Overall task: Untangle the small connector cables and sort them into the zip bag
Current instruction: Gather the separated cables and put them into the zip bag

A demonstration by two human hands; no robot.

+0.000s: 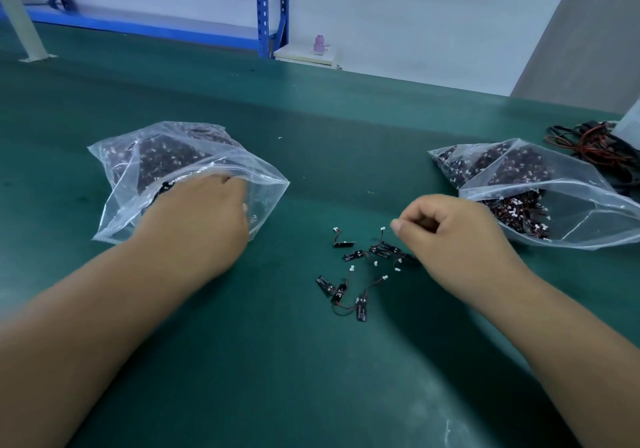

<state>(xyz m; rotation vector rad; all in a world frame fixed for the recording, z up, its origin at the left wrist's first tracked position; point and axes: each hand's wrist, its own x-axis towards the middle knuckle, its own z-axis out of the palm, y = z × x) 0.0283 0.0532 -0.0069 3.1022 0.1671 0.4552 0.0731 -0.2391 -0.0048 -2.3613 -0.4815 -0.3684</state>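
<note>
Cables (360,274) lie loose mid-table (311,378) between my hands. Right hand (446,236), just beside them, is curled, thumb on forefinger; whether it pinches one I cannot tell. Left hand (204,215) reaches into the left bag (138,157), fingertips hidden, grip unclear. Right bag (568,184) gapes near the right edge, wires (595,146) behind it.

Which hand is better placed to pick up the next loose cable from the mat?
Right. The right hand is directly beside the loose cables, while the left hand is at the mouth of the left bag, farther away.
</note>
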